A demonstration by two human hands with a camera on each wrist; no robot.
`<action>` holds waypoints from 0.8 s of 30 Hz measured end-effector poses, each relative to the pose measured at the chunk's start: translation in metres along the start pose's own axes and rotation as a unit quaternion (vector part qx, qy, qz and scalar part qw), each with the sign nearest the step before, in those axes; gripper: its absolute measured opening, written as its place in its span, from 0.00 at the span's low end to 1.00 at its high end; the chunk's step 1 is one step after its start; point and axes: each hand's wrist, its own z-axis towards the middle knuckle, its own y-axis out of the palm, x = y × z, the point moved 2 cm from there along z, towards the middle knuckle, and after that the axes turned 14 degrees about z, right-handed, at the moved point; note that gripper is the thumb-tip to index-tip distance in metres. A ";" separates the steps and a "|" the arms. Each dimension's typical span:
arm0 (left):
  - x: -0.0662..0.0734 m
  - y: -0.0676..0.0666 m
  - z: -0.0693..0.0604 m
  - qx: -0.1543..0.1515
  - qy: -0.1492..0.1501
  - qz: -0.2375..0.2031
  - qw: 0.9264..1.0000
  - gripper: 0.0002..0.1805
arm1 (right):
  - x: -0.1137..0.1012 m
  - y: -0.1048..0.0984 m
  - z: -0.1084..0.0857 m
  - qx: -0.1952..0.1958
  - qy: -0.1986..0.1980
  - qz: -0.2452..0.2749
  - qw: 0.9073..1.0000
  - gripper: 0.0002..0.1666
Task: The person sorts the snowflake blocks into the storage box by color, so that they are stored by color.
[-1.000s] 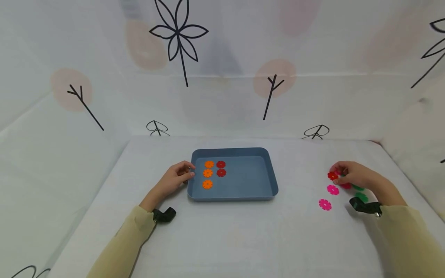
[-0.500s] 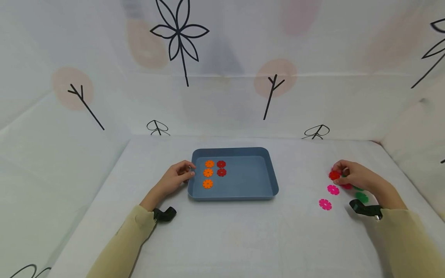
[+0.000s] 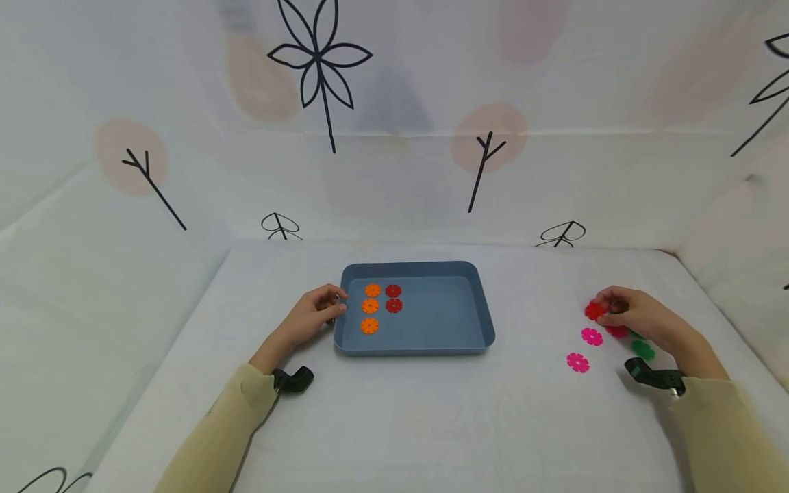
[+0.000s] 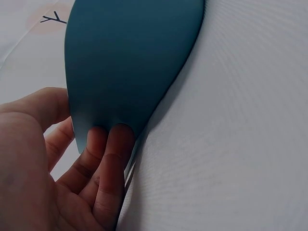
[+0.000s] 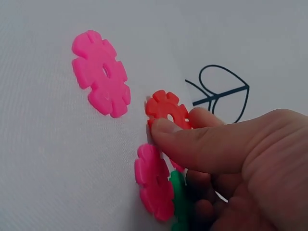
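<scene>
A blue-grey tray (image 3: pixel 440 308) lies on the white cloth, with orange flower-shaped discs (image 3: pixel 370 306) and dark red flower-shaped discs (image 3: pixel 394 306) in two columns at its left. My left hand (image 3: pixel 312 316) holds the tray's left edge; in the left wrist view, fingertips (image 4: pixel 120 137) press the outer wall and others reach behind the rim. Over at the right, my right hand (image 3: pixel 641 318) pinches a red flower-shaped disc (image 5: pixel 166 107) between thumb and fingers. Close under it are pink flower-shaped discs (image 5: pixel 154 183) and green ones (image 3: pixel 643 350), partly hidden by the hand.
Two pink discs, one nearer (image 3: pixel 577 363) and one farther (image 3: pixel 592 336), lie left of the right hand. White cloth with plant drawings forms the back and side walls. A black wrist device (image 3: pixel 294 380) juts from the left wrist, another (image 3: pixel 653 375) from the right.
The right hand has shifted slightly right with the red disc between its fingertips. The left hand stays at the tray's edge, and the discs in the tray keep their places.
</scene>
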 end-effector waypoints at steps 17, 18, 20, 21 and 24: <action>-0.006 0.002 0.001 0.003 -0.006 -0.001 1.000 0.14 | -0.001 -0.013 -0.004 -0.009 -0.008 0.024 1.000 0.27; -0.005 0.002 0.002 0.002 -0.006 -0.001 1.000 0.14 | -0.003 -0.014 -0.004 -0.010 -0.005 0.023 1.000 0.28; -0.004 0.002 0.001 0.002 -0.004 -0.001 1.000 0.14 | -0.006 -0.014 -0.002 -0.012 0.001 0.024 1.000 0.29; -0.003 0.001 0.001 0.002 -0.003 0.000 1.000 0.14 | -0.009 -0.014 -0.001 -0.013 0.002 0.024 1.000 0.30; 0.003 -0.001 0.000 -0.002 -0.004 0.000 1.000 0.15 | -0.018 -0.010 0.002 -0.009 -0.001 0.019 1.000 0.31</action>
